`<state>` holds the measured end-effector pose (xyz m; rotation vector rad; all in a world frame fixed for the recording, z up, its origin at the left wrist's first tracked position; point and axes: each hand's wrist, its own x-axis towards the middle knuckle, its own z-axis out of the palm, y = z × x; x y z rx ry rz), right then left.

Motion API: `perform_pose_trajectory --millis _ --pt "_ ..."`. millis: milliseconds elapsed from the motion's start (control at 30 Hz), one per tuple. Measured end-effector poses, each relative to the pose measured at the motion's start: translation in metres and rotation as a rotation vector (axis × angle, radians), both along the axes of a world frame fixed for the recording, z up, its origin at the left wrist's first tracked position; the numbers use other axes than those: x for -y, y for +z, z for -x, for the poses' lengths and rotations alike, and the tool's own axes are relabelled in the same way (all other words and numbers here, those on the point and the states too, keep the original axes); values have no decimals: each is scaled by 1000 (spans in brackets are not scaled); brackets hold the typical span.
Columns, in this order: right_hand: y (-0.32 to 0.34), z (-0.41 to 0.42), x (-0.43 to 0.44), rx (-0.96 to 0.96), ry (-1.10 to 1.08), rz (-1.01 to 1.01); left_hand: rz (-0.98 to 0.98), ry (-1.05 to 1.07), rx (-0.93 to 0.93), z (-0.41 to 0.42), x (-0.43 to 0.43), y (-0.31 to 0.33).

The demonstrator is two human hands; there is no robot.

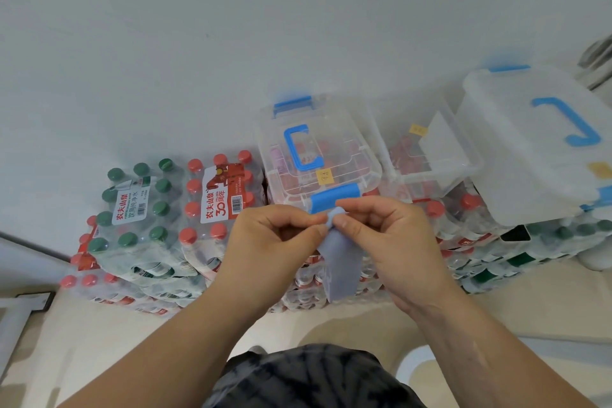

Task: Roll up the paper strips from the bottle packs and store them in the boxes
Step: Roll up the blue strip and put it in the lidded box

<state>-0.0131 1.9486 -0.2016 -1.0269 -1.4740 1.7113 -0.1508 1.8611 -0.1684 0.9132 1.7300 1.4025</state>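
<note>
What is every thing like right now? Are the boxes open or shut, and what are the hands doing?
Paper strip: top end rolled, the rest hanging down.
Left hand: pinches the rolled end.
Right hand: pinches the rolled end too.
Box behind the hands: lid on.
Next box: open, lid off.
Loose lid: tilted, at the open box's far side.
Bottle packs: wrapped, stacked, caps on.

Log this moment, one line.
rolling | left hand, right hand pinch paper strip top | tail hangs | closed box, open box behind
</note>
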Motion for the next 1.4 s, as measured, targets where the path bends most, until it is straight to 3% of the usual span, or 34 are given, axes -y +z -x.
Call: perform_pose_trajectory --millis 400,667,967,1400 --pt "3 0 -2 -18 -38 -36 -14 -22 -86 3 0 -8" --pt "4 -4 -1 -71 -56 -38 -15 -40 133 3 -1 -9" --pt "7 -8 -9 9 60 -107 -29 58 23 1 -4 -8" --pt "6 -2 -4 -16 14 -61 -60 94 -206 -4 -6 -9"
